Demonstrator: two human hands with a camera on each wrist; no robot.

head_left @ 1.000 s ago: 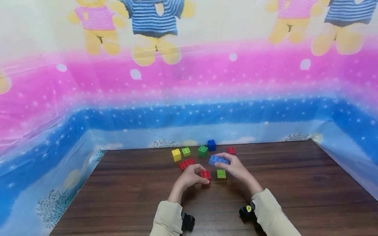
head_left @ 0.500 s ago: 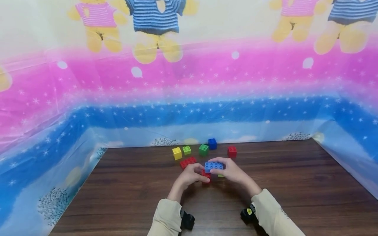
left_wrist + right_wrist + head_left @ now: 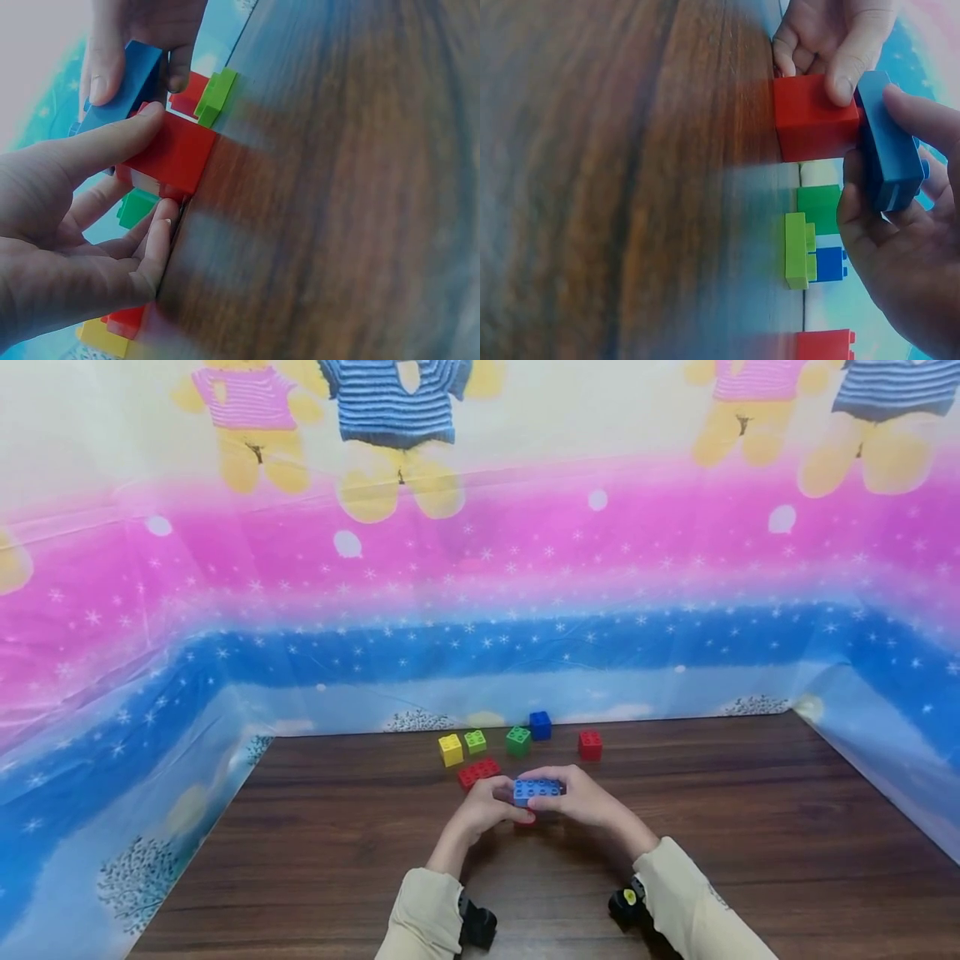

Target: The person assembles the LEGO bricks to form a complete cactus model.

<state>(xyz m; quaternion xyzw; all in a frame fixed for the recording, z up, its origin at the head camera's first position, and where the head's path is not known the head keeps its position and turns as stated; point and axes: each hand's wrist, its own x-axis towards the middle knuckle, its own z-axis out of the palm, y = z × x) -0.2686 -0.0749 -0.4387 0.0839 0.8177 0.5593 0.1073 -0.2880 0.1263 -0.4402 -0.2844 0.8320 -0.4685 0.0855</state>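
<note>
My left hand (image 3: 480, 808) grips a red block (image 3: 810, 124) low at the table, thumb on its near side and fingers behind it. Between the thumb and fingers of my right hand (image 3: 588, 797), a long blue building block (image 3: 536, 788) lies across the top of the red one. In the right wrist view the blue block sits right at the red block's studs, its end reaching past it toward my right hand. A flat light green block (image 3: 796, 251) stands on the table beyond; the right hand hides it in the head view.
Behind the hands stand a long red block (image 3: 478, 772), a yellow block (image 3: 450, 750), a small light green block (image 3: 475, 742), a green block (image 3: 517, 741), a dark blue block (image 3: 540, 725) and another red block (image 3: 590, 746). A patterned cloth (image 3: 480, 652) borders the wooden table (image 3: 337, 827).
My right hand has carried the blue block left and onto the top of the red block, now covering the nearer light green block. The left hand has kept its grip in place.
</note>
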